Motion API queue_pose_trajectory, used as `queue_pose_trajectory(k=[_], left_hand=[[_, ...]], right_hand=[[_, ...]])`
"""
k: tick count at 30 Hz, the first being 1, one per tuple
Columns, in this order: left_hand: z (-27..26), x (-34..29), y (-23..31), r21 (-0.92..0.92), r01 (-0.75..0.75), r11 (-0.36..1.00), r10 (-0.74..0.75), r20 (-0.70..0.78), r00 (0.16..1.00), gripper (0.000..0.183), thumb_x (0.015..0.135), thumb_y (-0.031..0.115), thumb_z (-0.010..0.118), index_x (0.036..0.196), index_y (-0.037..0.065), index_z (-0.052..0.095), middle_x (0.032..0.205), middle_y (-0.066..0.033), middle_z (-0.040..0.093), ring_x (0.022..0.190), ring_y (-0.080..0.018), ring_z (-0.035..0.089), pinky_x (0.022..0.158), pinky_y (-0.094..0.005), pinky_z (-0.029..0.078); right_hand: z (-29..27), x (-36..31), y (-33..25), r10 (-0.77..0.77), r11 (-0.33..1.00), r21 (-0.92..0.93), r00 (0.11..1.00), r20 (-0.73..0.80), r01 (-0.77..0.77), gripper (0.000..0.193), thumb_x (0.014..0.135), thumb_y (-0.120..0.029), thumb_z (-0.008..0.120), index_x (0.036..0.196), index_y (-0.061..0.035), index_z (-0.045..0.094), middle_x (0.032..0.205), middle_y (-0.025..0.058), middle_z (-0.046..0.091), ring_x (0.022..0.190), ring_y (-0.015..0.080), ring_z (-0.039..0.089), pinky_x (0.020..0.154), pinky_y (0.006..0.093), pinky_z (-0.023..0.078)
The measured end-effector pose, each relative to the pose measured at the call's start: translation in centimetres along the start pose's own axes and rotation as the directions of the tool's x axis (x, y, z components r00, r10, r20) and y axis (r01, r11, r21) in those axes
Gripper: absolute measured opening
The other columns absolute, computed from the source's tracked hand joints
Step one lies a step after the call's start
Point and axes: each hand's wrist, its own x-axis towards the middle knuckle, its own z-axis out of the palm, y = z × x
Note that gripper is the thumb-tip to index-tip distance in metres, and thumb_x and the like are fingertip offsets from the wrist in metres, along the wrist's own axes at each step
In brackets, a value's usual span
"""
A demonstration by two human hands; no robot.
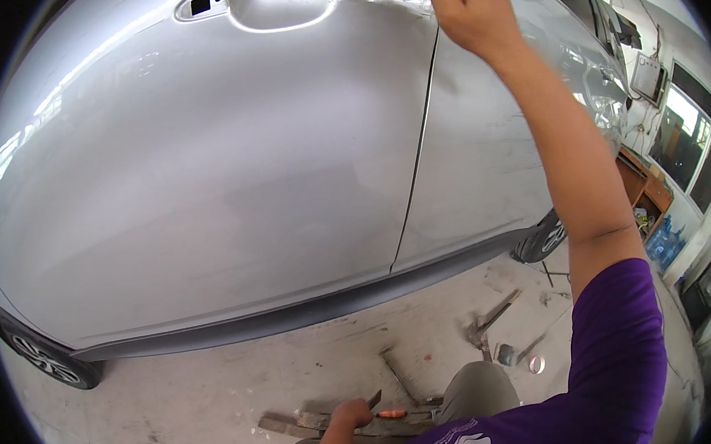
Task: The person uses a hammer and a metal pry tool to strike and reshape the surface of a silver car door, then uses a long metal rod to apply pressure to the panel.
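Observation:
The silver car door fills most of the view. Near its top is a bare handle recess with dark cut-outs on either side. My right hand is raised to the right end of that recess, by the door gap, its fingers curled and partly cut off by the upper edge. Whatever they may hold is out of sight. Low down by my knee, my left hand is closed around a dark flat piece, like a blade or bar, whose end sticks out. An orange-handled tool lies just right of it.
On the concrete floor lie a hammer, a mallet-like tool, a tape roll, a bent metal rod and wooden pieces. Wheels stand at left and right. A wooden shelf is far right.

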Motion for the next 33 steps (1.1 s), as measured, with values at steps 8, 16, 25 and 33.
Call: queue_pose_trajectory(k=[8, 16, 25, 33], left_hand=[[-0.2, -1.0, 0.1, 0.007, -0.011, 1.0, 0.011, 0.01, 1.0, 0.039, 0.084, 0.025, 0.057, 0.116, 0.004, 0.067, 0.123, -0.0198, 0.064, 0.115, -0.0348, 0.061, 0.096, -0.0442, 0.049], [0.0, -0.8, 0.3, -0.005, 0.027, 1.0, -0.027, 0.014, 1.0, 0.04, 0.084, 0.025, 0.056, 0.116, 0.004, 0.066, 0.123, -0.0199, 0.064, 0.116, -0.0346, 0.061, 0.097, -0.0449, 0.048], [0.1, -0.1, 0.0, 0.013, 0.034, 0.999, -0.035, 0.05, 0.998, 0.044, 0.085, 0.026, 0.056, 0.123, 0.007, 0.063, 0.124, -0.0178, 0.064, 0.118, -0.0334, 0.06, 0.097, -0.0449, 0.048], [-0.8, -0.9, 0.5, 0.029, 0.03, 0.999, -0.031, 0.042, 0.999, 0.042, 0.084, 0.027, 0.058, 0.12, 0.006, 0.065, 0.123, -0.0179, 0.064, 0.117, -0.0335, 0.06, 0.097, -0.0444, 0.048]], right_hand=[[-0.6, -0.9, -0.6, 0.106, 0.994, 0.026, 0.994, -0.004, -0.106, 0.028, 0.096, -0.012, 0.053, 0.121, 0.0007, 0.06, 0.106, 0.016, 0.071, 0.098, 0.02, 0.067, 0.085, 0.0297, 0.05], [-2.3, -0.7, -1.1, 0.282, 0.955, -0.147, 0.944, 0.17, -0.258, 0.03, 0.096, -0.014, 0.053, 0.123, -0.0019, 0.061, 0.107, 0.0175, 0.07, 0.101, 0.0224, 0.067, 0.088, 0.0315, 0.049], [-1.9, 0.1, -0.9, 0.156, 0.985, -0.096, 0.981, 0.119, -0.145, 0.029, 0.096, -0.016, 0.053, 0.121, -0.0032, 0.061, 0.106, 0.019, 0.07, 0.1, 0.0258, 0.068, 0.087, 0.0335, 0.05], [-2.9, -0.5, 1.8, 0.046, 0.996, -0.079, 0.999, -0.003, -0.046, 0.029, 0.096, -0.013, 0.056, 0.122, -0.0029, 0.06, 0.094, 0.0168, 0.07, 0.088, 0.0204, 0.067, 0.081, 0.0302, 0.051]])
